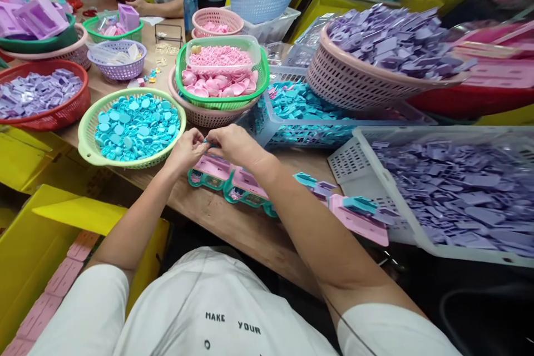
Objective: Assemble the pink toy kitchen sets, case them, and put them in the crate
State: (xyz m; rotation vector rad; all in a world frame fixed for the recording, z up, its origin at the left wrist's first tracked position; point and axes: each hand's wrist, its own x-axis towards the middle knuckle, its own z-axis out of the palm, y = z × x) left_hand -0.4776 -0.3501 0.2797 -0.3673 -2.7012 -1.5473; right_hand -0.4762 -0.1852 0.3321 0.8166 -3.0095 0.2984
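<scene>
My left hand (188,149) and my right hand (235,143) meet above the wooden table (233,222), fingers pinched together on a small teal plastic piece (209,144) between them. Directly under the hands lie pink-and-teal plastic toy cases (227,175) in a row. A light green basket (89,139) full of round teal parts (136,127) stands just left of my left hand. More pink and teal assembled pieces (354,214) lie to the right of my right forearm.
Baskets crowd the table: purple pieces in a red basket (62,114), a pink basket (346,86) and a white crate (375,178); pink parts in a green basket (181,75); teal parts in a clear crate (267,125). Yellow bins (29,245) stand at left. Other people sit at the far end.
</scene>
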